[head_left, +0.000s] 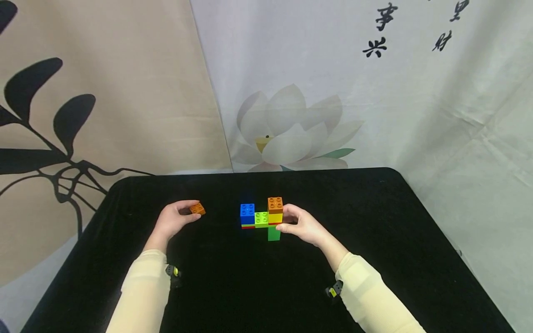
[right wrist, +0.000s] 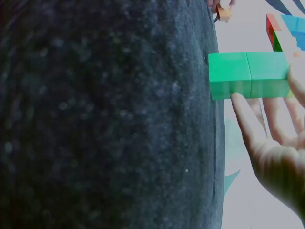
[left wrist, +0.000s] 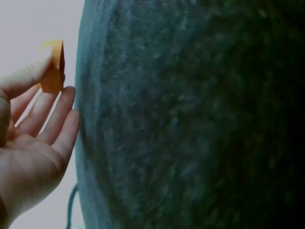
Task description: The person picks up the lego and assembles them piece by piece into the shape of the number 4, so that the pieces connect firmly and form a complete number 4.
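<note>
Between thumb and fingers my left hand pinches a small orange toy brick, its studs showing in the head view. In the left wrist view that orange brick sits at the thumb tip. My right hand grips the right side of a joined brick model. An orange brick tops a yellow brick there, above a green column. Leftward run a lime brick and a blue brick over thin lime and red layers. Two stacked green bricks show beside my right fingers.
A black cloth covers the table, its far edge close behind the model. Behind it hangs a printed curtain with a lotus and dark characters. Dark straps with small devices sit at both wrists.
</note>
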